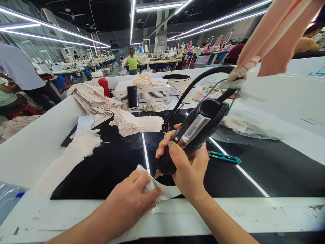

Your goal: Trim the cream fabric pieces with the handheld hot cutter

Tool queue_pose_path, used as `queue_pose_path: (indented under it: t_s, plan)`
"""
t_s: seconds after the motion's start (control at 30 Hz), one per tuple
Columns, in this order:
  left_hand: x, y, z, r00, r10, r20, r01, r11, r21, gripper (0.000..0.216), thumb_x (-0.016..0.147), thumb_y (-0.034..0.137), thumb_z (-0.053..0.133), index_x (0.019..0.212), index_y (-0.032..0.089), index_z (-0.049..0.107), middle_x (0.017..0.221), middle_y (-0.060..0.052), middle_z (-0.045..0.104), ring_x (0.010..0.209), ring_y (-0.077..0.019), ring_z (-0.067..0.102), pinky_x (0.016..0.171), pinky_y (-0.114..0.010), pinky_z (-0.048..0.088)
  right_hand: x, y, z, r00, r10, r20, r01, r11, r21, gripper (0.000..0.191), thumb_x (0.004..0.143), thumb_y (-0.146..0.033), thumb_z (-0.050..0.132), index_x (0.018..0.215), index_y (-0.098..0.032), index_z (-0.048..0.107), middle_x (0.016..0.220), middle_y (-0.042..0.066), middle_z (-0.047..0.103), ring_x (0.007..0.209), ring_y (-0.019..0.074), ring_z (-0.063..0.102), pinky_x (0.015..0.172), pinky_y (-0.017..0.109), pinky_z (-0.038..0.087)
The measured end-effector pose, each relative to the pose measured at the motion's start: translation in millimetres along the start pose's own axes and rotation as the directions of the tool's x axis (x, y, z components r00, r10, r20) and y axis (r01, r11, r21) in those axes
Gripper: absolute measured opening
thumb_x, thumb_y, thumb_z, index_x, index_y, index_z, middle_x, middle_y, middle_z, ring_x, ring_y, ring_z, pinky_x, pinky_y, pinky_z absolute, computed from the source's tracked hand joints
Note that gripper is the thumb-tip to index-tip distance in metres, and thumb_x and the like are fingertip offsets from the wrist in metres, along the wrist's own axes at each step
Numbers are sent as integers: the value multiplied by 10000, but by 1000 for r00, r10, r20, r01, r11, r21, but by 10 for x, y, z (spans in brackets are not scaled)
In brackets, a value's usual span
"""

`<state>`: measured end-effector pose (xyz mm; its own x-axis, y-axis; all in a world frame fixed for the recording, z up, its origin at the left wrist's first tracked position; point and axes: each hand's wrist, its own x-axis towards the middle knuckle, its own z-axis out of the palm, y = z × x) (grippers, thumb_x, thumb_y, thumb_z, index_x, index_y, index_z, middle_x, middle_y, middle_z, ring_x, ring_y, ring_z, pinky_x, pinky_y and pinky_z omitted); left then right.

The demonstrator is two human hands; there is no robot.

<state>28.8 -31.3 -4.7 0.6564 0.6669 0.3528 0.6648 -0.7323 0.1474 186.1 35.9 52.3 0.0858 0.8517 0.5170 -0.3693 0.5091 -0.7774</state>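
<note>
My right hand [185,166] is wrapped round a black hand tool [195,132] with a silver trigger plate. The tool's metal tip [157,174] points down onto a small pale fabric piece [162,189] at the near edge of the black table top [114,162]. A black cable [193,84] curves up from the tool's back. My left hand [132,200] lies on the fabric piece, with its fingers curled and pressing it down right beside the tip.
Stacks of cream fabric pieces [137,123] and a larger fabric heap [93,98] lie at the back left. Teal snips [224,157] rest right of the tool. A phone [132,96] leans on a white box. Peach fabric [274,37] hangs at upper right. Other workers sit at distant tables.
</note>
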Motion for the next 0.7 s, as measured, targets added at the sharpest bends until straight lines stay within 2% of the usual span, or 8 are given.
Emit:
queue_pose_path:
  t_s: [0.2,0.3,0.37,0.43,0.5,0.6,0.63,0.7]
  plan:
    - [24,-55,-51,999,-35,15,35,999,-24,298,959,241,711,1240,209,615,1119,-91,625,1026,-252,632,862,-368,617,49,17,-53,999,24,-26,-25,998,-55,332,849,-389,791,1052,-269,558,813,-50,659,587,136,629,561,293,567]
    - [85,-153,-77,994,-98,55,100,994,-38,114,961,120,665,1040,194,630,989,-30,653,882,-191,653,765,-289,602,107,15,-123,999,-3,-41,-4,987,-163,367,821,-451,813,1034,-265,579,814,-38,675,585,147,640,554,294,576]
    - [146,-230,-52,991,-126,44,127,992,-13,154,930,41,665,950,184,611,947,-5,663,838,-170,657,739,-264,586,150,-3,-197,999,-24,-30,15,962,-271,356,825,-492,796,1011,-267,593,804,-35,681,596,152,644,569,289,579]
    - [208,-311,30,995,-98,-3,98,995,18,179,897,46,719,936,179,606,985,-3,681,874,-166,672,776,-254,580,190,-28,-302,999,-33,-12,25,914,-404,353,837,-533,761,1017,-268,614,841,-13,702,669,178,676,630,303,597]
    - [259,-391,166,998,-14,-60,17,999,49,198,875,139,795,907,170,602,982,-6,690,905,-169,685,827,-251,576,211,-42,-443,1000,-23,-11,14,854,-519,430,821,-571,751,1104,-271,630,997,41,733,848,241,718,732,350,621]
    - [303,-492,374,994,59,-88,-45,987,152,207,883,167,784,841,164,582,949,-14,687,884,-175,690,791,-250,568,154,-2,-708,985,-105,-137,9,822,-569,727,722,-601,812,1336,-303,562,1306,101,660,1106,336,678,908,469,610]
    - [313,-512,415,995,75,-70,-61,982,181,189,901,146,748,829,163,574,928,-19,686,860,-179,691,787,-260,566,101,33,-797,965,-170,-198,29,824,-565,765,709,-606,816,1363,-316,545,1314,102,646,1122,346,667,958,505,590]
    - [342,-527,420,1000,13,-15,-10,987,158,174,924,115,669,811,177,552,859,-24,679,799,-194,690,767,-283,559,-53,131,-939,931,-224,-289,21,823,-568,612,740,-558,815,1260,-318,599,1095,83,692,1023,333,688,960,519,590]
